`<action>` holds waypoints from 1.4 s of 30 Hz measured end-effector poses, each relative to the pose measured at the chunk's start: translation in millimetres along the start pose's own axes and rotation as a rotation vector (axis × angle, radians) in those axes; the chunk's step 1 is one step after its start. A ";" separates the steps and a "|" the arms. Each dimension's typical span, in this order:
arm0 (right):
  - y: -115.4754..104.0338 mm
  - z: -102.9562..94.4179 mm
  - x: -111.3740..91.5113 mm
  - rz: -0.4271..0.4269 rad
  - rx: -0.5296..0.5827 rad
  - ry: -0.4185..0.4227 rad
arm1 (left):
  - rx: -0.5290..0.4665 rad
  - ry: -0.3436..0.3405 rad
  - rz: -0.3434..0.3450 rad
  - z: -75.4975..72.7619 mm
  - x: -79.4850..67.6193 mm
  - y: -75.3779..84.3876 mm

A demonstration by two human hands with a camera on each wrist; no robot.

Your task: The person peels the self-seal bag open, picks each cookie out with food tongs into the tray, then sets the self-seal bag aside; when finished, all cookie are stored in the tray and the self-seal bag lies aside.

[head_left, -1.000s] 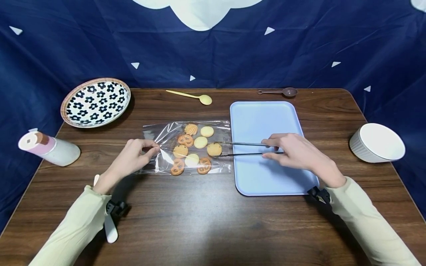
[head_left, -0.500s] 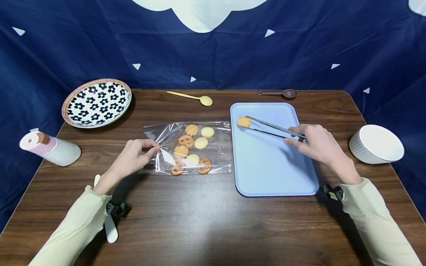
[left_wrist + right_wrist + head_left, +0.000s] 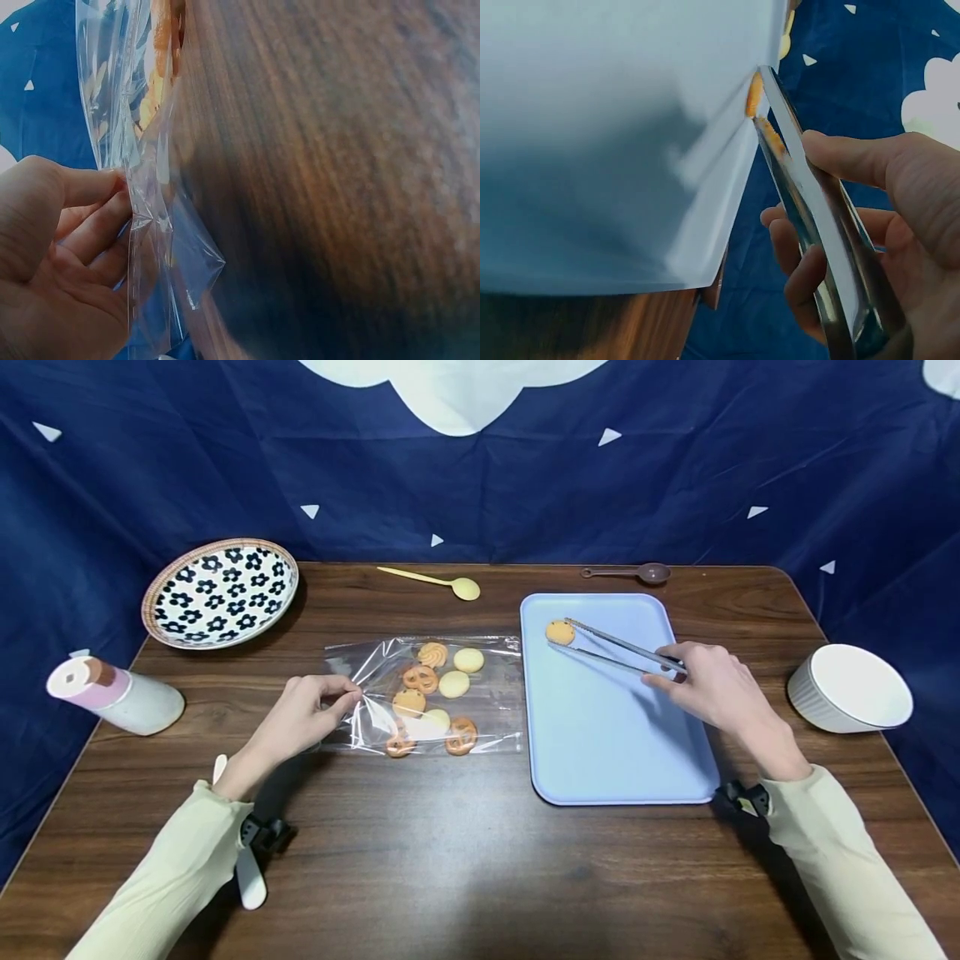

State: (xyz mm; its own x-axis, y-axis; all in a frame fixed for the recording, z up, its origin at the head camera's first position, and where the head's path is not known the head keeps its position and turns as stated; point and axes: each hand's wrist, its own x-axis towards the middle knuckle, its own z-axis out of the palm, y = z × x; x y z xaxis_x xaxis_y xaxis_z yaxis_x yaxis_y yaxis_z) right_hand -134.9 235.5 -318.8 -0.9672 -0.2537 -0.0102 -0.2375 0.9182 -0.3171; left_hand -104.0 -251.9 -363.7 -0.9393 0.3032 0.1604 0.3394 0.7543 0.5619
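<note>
Between thumb and fingertips, my left hand (image 3: 311, 710) pinches the left end of a clear plastic bag (image 3: 495, 693). In the bag lie several cookies, among them a pretzel cookie (image 3: 461, 737), a swirled cookie (image 3: 432, 654) and a pale round cookie (image 3: 453, 684). My right hand (image 3: 712, 689) holds metal tongs (image 3: 618, 646) over the light blue tray (image 3: 622, 760). A round chocolate-chip cookie (image 3: 559, 632) is at the tongs' tips, near the tray's far left corner. In the right wrist view the cookie (image 3: 755, 94) appears close to the tray surface (image 3: 615, 90).
A flower-patterned bowl (image 3: 225, 597) and a pink-topped canister (image 3: 112, 693) stand at the left. A yellow spoon (image 3: 464, 588) and a brown measuring spoon (image 3: 652, 574) lie at the back. At the right is a white ramekin (image 3: 847, 689). A white utensil (image 3: 251, 881) lies under the left forearm.
The tongs have carried the chocolate-chip cookie from the bag rightward and back onto the tray area. The tongs' tips now look wider apart around it. My left hand has stayed on the bag.
</note>
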 end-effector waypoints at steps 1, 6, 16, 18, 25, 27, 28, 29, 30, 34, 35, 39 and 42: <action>-1.2 -0.1 -0.8 -0.001 0.006 0.009 | -0.001 0.003 0.001 -0.1 0.1 0.0; -10.8 -0.2 -5.0 -0.134 0.062 0.006 | -0.001 0.023 0.012 -0.3 0.6 0.6; -40.7 15.1 4.0 -0.315 0.055 -0.066 | -0.013 0.035 -0.009 -0.2 0.8 1.9; -46.1 18.9 8.7 -0.310 0.034 -0.055 | -0.017 0.032 -0.017 -0.2 0.8 2.2; -60.8 27.3 22.9 -0.267 0.026 -0.078 | -0.021 0.021 -0.036 -0.9 1.3 3.5; -62.9 28.0 27.0 -0.263 0.033 -0.092 | -0.020 0.019 -0.037 -1.1 1.6 3.8; -63.6 28.3 29.1 -0.264 0.037 -0.099 | -0.020 0.019 -0.036 -1.0 1.6 4.0; -64.2 28.5 30.9 -0.265 0.040 -0.105 | -0.020 0.019 -0.036 -1.0 1.6 4.2; -64.4 28.8 32.8 -0.268 0.042 -0.111 | -0.020 0.019 -0.036 -0.9 1.6 4.3; -64.6 30.0 38.6 -0.302 0.041 -0.129 | -0.022 0.020 -0.034 -0.6 1.8 4.3; -64.6 30.3 39.5 -0.315 0.040 -0.130 | -0.024 0.019 -0.034 -0.5 1.9 4.2; -64.5 31.4 41.3 -0.356 0.027 -0.124 | -0.034 0.016 -0.032 -0.3 2.0 4.0; -64.8 32.6 41.2 -0.357 0.010 -0.106 | -0.038 0.017 -0.035 0.4 2.1 3.8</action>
State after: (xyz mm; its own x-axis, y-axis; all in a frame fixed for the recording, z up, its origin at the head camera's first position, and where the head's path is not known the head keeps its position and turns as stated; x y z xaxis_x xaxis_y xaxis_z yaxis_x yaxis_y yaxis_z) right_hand -156.5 155.6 -329.5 -0.8087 -0.5882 0.0046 -0.5570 0.7633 -0.3275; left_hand -104.7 -248.2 -361.6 -0.9514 0.2668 0.1536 0.3045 0.7416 0.5978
